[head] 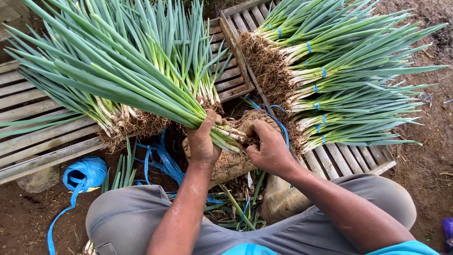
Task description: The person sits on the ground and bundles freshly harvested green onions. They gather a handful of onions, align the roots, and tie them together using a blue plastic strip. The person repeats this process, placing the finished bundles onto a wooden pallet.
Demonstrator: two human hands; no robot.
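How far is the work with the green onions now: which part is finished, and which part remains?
Done: a stack of tied bundles, each bound with blue string, lies on the right wooden pallet. In hand: the left hand grips one bunch near its white stems, while the right hand works at the root end. Left: a loose pile without visible ties on the left pallet, with a blue string roll beside it.

Tied onion bundles with blue bands lie stacked on a slatted pallet at right; loose onions rest on another pallet at left; a blue twine roll sits on the soil.
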